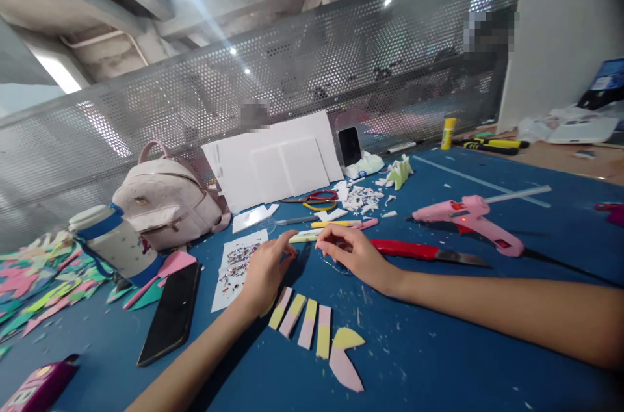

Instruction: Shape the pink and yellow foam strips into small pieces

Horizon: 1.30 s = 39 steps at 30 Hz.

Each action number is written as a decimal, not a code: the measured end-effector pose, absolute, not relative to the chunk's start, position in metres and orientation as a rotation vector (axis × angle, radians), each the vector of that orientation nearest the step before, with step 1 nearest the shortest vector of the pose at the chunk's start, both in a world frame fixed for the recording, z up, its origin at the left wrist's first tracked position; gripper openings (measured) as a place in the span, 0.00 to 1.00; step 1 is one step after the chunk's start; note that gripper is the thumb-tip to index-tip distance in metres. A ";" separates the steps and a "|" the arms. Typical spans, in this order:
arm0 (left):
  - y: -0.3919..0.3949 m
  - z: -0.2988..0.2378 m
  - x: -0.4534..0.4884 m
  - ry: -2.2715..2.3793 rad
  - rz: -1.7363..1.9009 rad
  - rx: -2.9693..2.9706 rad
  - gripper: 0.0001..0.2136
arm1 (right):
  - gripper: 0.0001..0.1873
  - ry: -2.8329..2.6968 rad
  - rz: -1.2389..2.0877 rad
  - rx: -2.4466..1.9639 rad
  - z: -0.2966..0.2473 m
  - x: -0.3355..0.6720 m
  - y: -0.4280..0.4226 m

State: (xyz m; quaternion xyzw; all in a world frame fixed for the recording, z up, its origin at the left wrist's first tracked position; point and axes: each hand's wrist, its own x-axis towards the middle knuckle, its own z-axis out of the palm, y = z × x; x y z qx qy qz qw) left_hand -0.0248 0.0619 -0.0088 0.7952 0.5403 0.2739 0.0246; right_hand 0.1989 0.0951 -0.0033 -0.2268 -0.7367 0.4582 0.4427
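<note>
My left hand [264, 269] rests on the blue mat, fingers curled, with its fingertips beside a sheet of paper sprinkled with confetti [235, 267]. My right hand [351, 254] lies palm down just to the right, fingers bent together over a small clear round thing I cannot make out. Several pink-and-yellow foam strips [303, 323] and a curved pink-and-yellow piece [344, 357] lie in a row in front of both hands. A pale yellow stick [305, 237] lies just beyond the fingertips.
A red-handled knife [425, 252] and a pink glue gun [468, 219] lie right of my right hand. A black phone [171, 313], water bottle [116, 243], backpack [168, 201] and foam scraps [34, 282] sit left. White boards [277, 165] lean against the mesh fence behind.
</note>
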 end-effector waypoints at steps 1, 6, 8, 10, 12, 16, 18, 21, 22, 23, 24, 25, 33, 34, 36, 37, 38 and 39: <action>0.064 -0.009 -0.024 1.657 0.845 2.462 0.26 | 0.12 -1.828 1.133 -0.564 -0.003 0.199 0.095; 0.071 -0.011 -0.026 1.625 0.872 2.441 0.26 | 0.12 -1.833 1.126 -0.570 -0.003 0.199 0.094; 0.072 -0.013 -0.028 1.620 0.885 2.427 0.25 | 0.12 -1.838 1.130 -0.568 -0.003 0.199 0.095; 0.073 -0.014 -0.029 1.622 0.894 2.414 0.25 | 0.13 -1.841 1.130 -0.569 -0.004 0.198 0.096; 0.073 -0.014 -0.031 1.626 0.900 2.400 0.24 | 0.12 -1.844 1.123 -0.571 -0.004 0.198 0.097; 0.072 -0.014 -0.031 1.623 0.908 2.366 0.22 | 0.12 -1.852 1.113 -0.580 -0.006 0.198 0.098; 0.072 -0.013 -0.031 1.612 0.912 2.349 0.22 | 0.12 -1.851 1.117 -0.584 -0.006 0.198 0.098; 0.071 -0.011 -0.029 1.598 0.919 2.324 0.23 | 0.13 -1.848 1.123 -0.590 -0.006 0.198 0.098; 0.070 -0.011 -0.029 1.595 0.922 2.318 0.23 | 0.13 -1.847 1.124 -0.593 -0.006 0.198 0.098; 0.070 -0.010 -0.029 1.592 0.924 2.312 0.23 | 0.12 -1.848 1.125 -0.594 -0.006 0.198 0.098; 0.070 -0.010 -0.029 1.590 0.925 2.308 0.23 | 0.12 -1.849 1.126 -0.595 -0.006 0.198 0.098; 0.069 -0.010 -0.029 1.588 0.925 2.306 0.23 | 0.12 -1.850 1.125 -0.594 -0.006 0.198 0.098; 0.070 -0.011 -0.030 1.579 0.910 2.290 0.22 | 0.13 -1.866 1.104 -0.586 -0.006 0.198 0.097; 0.071 -0.011 -0.030 1.580 0.911 2.289 0.22 | 0.14 -1.867 1.104 -0.585 -0.006 0.198 0.098; 0.071 -0.012 -0.030 1.580 0.916 2.286 0.22 | 0.14 -1.866 1.109 -0.589 -0.007 0.198 0.098; 0.072 -0.012 -0.030 1.580 0.919 2.285 0.22 | 0.14 -1.866 1.111 -0.591 -0.007 0.198 0.098; 0.072 -0.013 -0.030 1.579 0.923 2.283 0.22 | 0.14 -1.867 1.113 -0.592 -0.007 0.198 0.098; 0.072 -0.013 -0.030 1.577 0.927 2.282 0.22 | 0.14 -1.868 1.114 -0.590 -0.007 0.198 0.098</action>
